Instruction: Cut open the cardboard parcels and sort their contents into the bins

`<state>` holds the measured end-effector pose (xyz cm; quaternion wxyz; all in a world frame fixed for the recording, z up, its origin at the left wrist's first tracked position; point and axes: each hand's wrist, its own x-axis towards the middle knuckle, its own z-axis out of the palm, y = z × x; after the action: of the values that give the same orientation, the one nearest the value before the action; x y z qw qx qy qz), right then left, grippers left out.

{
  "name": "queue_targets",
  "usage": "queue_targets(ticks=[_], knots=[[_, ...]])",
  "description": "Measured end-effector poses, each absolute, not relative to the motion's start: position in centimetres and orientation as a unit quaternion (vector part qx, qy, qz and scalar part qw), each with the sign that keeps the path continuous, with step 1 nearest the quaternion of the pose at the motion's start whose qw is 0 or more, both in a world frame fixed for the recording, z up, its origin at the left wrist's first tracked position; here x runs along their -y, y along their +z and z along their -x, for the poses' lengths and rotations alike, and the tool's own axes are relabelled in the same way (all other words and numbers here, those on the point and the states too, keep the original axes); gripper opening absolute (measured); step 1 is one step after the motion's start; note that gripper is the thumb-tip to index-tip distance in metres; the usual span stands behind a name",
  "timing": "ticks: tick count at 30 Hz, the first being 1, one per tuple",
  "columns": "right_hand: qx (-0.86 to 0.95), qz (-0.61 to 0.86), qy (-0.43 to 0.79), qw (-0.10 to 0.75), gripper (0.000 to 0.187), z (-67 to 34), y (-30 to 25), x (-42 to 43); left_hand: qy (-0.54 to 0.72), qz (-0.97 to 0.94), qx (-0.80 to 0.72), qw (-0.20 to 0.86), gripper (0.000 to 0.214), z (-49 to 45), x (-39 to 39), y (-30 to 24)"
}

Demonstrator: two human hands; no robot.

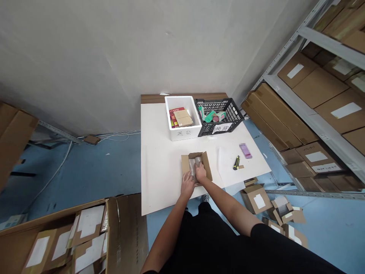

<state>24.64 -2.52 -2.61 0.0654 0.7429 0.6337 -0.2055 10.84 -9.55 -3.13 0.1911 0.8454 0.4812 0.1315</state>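
Observation:
A small open cardboard box (207,163) lies near the front edge of the white table (159,160), its flaps spread. Inside it shows a grey wrapped packet (196,163). My right hand (200,171) reaches into the box with its fingers curled on the packet. My left hand (187,183) rests against the box's near left side, fingers bent onto the cardboard.
A white foam bin (182,133) with books and a black plastic crate (228,104) of green items stand at the table's back. A utility knife (236,162) and a purple item (245,150) lie right. Opened boxes (256,198) litter the floor; shelving (313,121) right, a carton (119,232) of parcels left.

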Motion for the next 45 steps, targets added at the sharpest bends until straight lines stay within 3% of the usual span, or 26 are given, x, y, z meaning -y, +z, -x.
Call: queue_targets(ticks=[8, 15, 21, 24, 30, 37, 45], knots=[[-0.638, -0.739, -0.187, 0.108, 0.063, -24.9, -1.9, 1.0, 0.144, -0.848, -0.471, 0.196, 0.008, -11.4, 9.5, -3.9], [-0.652, -0.724, -0.202, 0.095, 0.026, -25.1, -0.7, 1.1, 0.152, -0.839, -0.479, 0.209, 0.013, -11.1, 9.4, -3.6], [-0.704, -0.678, -0.205, -0.052, 0.024, -25.6, -0.8, 2.4, 0.147, -0.84, -0.481, 0.205, 0.014, -11.2, 9.3, -3.2], [-0.698, -0.662, -0.266, -0.064, 0.03, -25.5, -1.6, 2.9, 0.151, -0.835, -0.486, 0.209, 0.015, -11.1, 9.3, -3.0], [-0.683, -0.674, -0.278, -0.052, 0.07, -25.6, -2.9, 3.3, 0.135, -0.839, -0.484, 0.206, 0.014, -11.1, 9.3, -3.3], [-0.757, -0.593, -0.215, -0.17, 0.062, -24.1, -0.4, 3.2, 0.15, -0.815, -0.529, 0.181, 0.037, -10.3, 9.5, -3.1], [-0.711, -0.559, -0.166, -0.394, 0.046, -27.3, 5.2, 1.8, 0.119, -0.787, -0.579, 0.177, 0.01, -1.1, 7.3, -0.9]])
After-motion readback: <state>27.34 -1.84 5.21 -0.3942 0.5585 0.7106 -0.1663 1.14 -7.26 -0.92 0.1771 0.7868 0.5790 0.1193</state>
